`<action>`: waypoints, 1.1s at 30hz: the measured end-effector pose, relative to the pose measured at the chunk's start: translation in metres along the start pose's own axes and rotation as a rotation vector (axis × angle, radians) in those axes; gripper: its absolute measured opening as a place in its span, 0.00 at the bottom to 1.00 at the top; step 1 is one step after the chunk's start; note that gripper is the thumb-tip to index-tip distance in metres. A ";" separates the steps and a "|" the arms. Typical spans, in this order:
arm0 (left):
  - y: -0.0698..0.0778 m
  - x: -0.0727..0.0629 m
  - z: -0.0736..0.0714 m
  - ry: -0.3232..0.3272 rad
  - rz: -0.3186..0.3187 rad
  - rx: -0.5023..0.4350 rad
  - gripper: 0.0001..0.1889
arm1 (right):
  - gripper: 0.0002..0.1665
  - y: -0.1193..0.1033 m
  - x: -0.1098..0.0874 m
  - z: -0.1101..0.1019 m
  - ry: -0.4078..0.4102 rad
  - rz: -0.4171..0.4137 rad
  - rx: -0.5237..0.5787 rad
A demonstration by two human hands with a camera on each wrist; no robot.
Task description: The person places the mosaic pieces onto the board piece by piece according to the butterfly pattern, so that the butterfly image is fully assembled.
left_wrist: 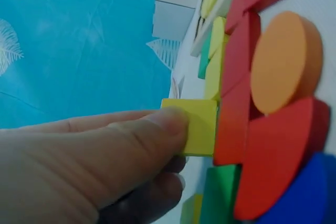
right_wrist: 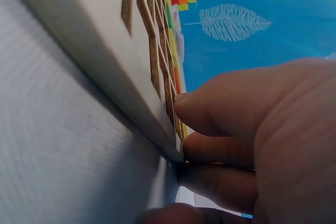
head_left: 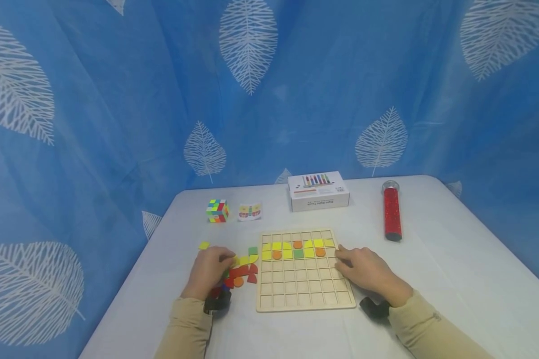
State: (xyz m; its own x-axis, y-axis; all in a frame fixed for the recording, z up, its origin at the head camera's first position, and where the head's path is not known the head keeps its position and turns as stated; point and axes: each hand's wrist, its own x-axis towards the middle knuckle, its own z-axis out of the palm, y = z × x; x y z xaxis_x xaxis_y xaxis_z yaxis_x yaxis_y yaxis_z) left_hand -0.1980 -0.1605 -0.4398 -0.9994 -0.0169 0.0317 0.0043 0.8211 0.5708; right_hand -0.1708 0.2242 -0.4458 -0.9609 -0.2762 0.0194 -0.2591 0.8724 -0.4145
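left hand (head_left: 208, 269) pinches yellow square (left_wrist: 201, 129) | right hand (head_left: 366, 269) grips edge of wooden grid board (head_left: 303, 287)

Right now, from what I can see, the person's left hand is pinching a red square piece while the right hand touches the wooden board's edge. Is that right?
Not quite: the square piece pinched in the left hand is yellow, not red, as the left wrist view shows. The right hand does touch the wooden board's edge.

Right hand (head_left: 366, 268) touching gridded board (head_left: 303, 287) — tiles (head_left: 240, 271) beside.
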 end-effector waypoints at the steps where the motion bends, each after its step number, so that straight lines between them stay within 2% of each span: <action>1: 0.000 -0.001 0.000 0.012 -0.013 -0.018 0.11 | 0.25 0.000 0.000 0.000 -0.001 0.001 0.000; 5: 0.004 -0.003 0.002 0.062 -0.045 -0.115 0.14 | 0.25 0.000 0.000 0.001 0.007 -0.005 -0.004; 8: 0.009 -0.003 0.007 0.081 -0.049 -0.240 0.13 | 0.25 0.000 0.000 0.001 0.014 -0.007 -0.004; 12: 0.019 0.000 0.017 0.048 -0.054 -0.403 0.11 | 0.25 0.000 0.000 0.001 0.018 -0.003 -0.008; 14: 0.025 0.001 0.022 0.013 -0.040 -0.436 0.10 | 0.25 0.001 0.000 0.001 0.020 -0.006 -0.005; 19: 0.047 0.006 0.031 -0.069 0.025 -0.442 0.09 | 0.23 0.002 0.003 0.002 0.030 -0.007 0.055; 20: 0.052 0.007 0.032 -0.086 0.043 -0.445 0.09 | 0.19 0.003 0.003 0.002 0.037 -0.003 0.069; 26: 0.092 0.019 0.049 -0.167 0.210 -0.394 0.06 | 0.05 0.005 0.003 0.000 0.063 0.013 0.089; 31: 0.122 0.029 0.075 -0.228 0.288 -0.307 0.04 | 0.10 0.011 0.003 -0.002 0.053 -0.012 0.100; 33: 0.132 0.033 0.084 -0.243 0.309 -0.282 0.04 | 0.15 0.015 0.004 -0.002 0.042 -0.001 0.150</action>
State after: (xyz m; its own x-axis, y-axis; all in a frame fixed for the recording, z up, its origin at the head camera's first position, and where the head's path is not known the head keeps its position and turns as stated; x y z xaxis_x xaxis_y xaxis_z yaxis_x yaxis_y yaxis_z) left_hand -0.2332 -0.0046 -0.4319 -0.9290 0.3649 0.0612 0.2780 0.5793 0.7662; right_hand -0.1786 0.2367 -0.4497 -0.9646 -0.2577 0.0565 -0.2460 0.8012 -0.5455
